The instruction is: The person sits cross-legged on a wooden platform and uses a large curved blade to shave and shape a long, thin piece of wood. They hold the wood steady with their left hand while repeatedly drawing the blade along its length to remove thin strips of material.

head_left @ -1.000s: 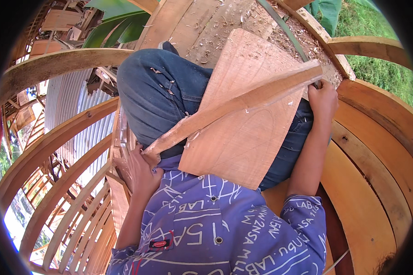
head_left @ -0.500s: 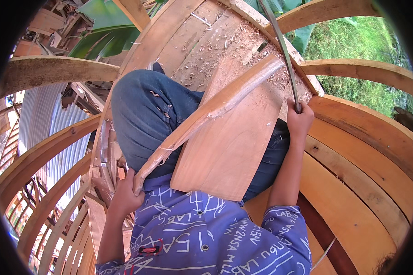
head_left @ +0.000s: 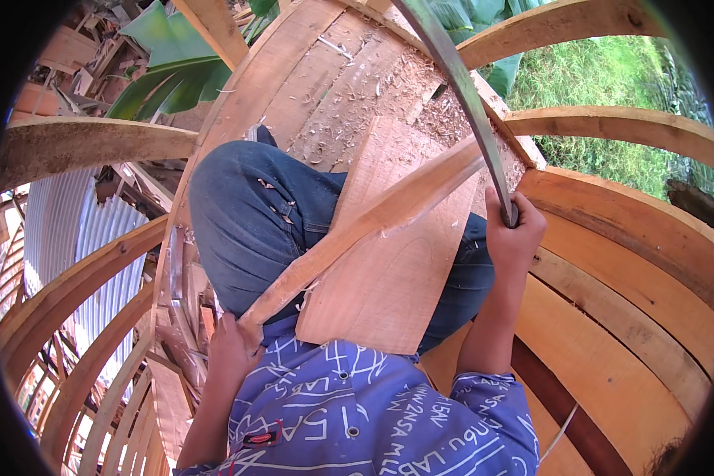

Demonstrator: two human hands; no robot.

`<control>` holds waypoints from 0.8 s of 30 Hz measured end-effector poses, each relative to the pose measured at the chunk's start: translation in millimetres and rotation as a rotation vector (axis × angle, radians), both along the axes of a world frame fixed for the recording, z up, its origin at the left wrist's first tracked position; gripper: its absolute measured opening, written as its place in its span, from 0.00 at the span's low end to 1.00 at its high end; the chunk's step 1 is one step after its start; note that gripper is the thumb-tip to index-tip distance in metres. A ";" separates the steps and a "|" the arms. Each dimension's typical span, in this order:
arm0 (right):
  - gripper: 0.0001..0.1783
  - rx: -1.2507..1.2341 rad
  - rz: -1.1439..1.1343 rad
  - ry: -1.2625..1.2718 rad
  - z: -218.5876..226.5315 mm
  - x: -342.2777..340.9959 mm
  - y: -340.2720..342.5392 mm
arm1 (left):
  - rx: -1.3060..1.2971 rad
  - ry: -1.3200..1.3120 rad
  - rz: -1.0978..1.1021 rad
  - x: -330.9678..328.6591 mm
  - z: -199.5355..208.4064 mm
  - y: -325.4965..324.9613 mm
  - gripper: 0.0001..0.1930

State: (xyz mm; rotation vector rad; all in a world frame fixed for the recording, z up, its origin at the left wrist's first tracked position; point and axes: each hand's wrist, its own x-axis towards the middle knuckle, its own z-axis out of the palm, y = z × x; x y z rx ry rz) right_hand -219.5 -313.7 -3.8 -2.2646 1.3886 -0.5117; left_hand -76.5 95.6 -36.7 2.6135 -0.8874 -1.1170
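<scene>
Long curved wood strip (head_left: 365, 230) lay across lap, over flat board (head_left: 397, 278). Left hand (head_left: 228, 353) gripped near end. Right hand (head_left: 514, 234) closed around long blade (head_left: 460, 87). Strip looked stiff, light; hold by ends.

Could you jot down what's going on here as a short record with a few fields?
Setting: inside a curved wooden hull frame, grass beyond
Left hand: grips the lower end of a long wooden strip
Right hand: closed on the handle of a long dark blade
On lap: flat wooden board under the strip
Clothing: blue jeans, patterned blue shirt
Debris: wood shavings on the planking
</scene>
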 end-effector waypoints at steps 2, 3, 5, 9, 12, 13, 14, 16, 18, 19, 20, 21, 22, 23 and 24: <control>0.11 -0.043 0.014 0.074 -3.1 0.1 1.9 | 0.007 -0.017 -0.106 1.8 8.5 -2.2 0.30; 0.10 -0.063 0.021 0.109 -4.5 0.2 3.0 | 0.031 -0.004 -0.144 5.0 16.6 -5.5 0.29; 0.09 -0.062 0.018 0.181 -7.4 -1.6 4.9 | 0.075 0.045 -0.148 10.2 25.9 -11.1 0.28; 0.09 -0.036 -0.011 0.244 -16.0 -11.9 12.0 | 0.082 0.119 -0.127 21.2 28.5 -18.6 0.22; 0.09 -0.004 -0.030 0.272 -17.7 -20.1 15.9 | -0.012 0.128 -0.095 20.1 17.6 -11.5 0.17; 0.09 0.000 -0.040 0.286 -18.5 -22.9 17.0 | -0.051 0.130 -0.069 18.7 11.9 -7.8 0.16; 0.09 0.004 -0.049 0.300 -19.3 -25.6 18.2 | -0.082 0.129 -0.074 18.3 9.1 -5.6 0.16; 0.09 -0.007 -0.055 0.300 -19.9 -29.1 20.0 | -0.148 0.126 -0.086 18.8 4.5 -1.9 0.15; 0.09 -0.035 -0.044 0.273 -20.3 -29.4 21.5 | -0.224 0.137 -0.031 15.2 -5.0 7.5 0.17; 0.09 -0.017 -0.048 0.263 -19.5 -28.6 22.2 | -0.262 0.143 -0.004 14.3 -8.0 10.1 0.18; 0.09 0.001 -0.051 0.254 -17.9 -27.0 23.0 | -0.282 0.133 0.005 14.3 -10.2 10.4 0.19; 0.10 0.021 -0.051 0.242 -17.6 -24.7 24.4 | -0.300 0.121 0.018 14.0 -10.6 8.1 0.20; 0.09 0.024 -0.034 0.227 -18.0 -22.5 26.3 | -0.318 0.109 0.030 13.4 -11.0 6.3 0.22; 0.09 0.027 -0.017 0.212 -18.7 -20.0 28.5 | -0.294 0.092 0.037 12.7 -11.3 5.4 0.22; 0.08 0.029 -0.003 0.197 -18.8 -17.1 31.3 | -0.271 0.077 0.041 12.4 -11.6 4.5 0.23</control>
